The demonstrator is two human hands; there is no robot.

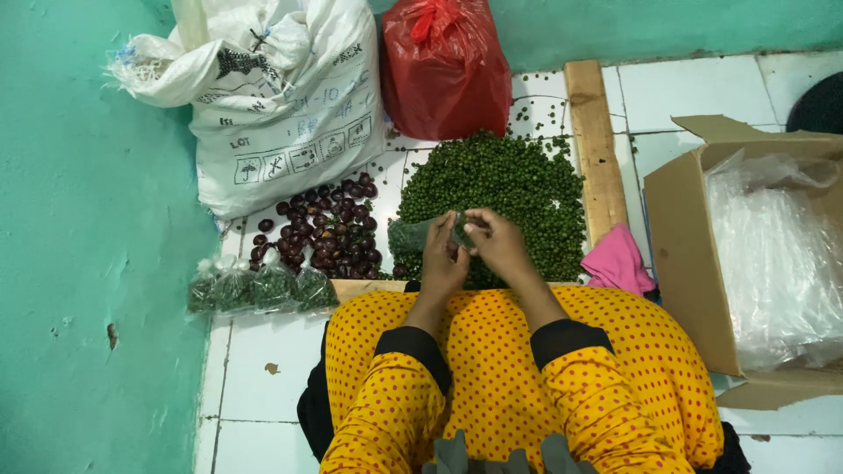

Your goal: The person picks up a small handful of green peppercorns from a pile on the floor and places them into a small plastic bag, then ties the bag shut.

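Note:
My left hand (442, 253) and my right hand (497, 242) meet over a heap of small green berries (514, 189) on the tiled floor. Between them they pinch a small clear plastic bag of green berries (413, 235), which sticks out to the left of my left hand. Both hands have their fingers closed on the bag's top. My sleeves and lap are yellow with red dots.
A pile of dark purple round fruits (329, 230) lies left of the heap. Filled small bags (261, 288) lie in a row by the green wall. A white sack (281, 105), a red plastic bag (443, 66), a wooden plank (594, 145), a pink cloth (617, 262) and a cardboard box of clear plastic (764, 263) surround me.

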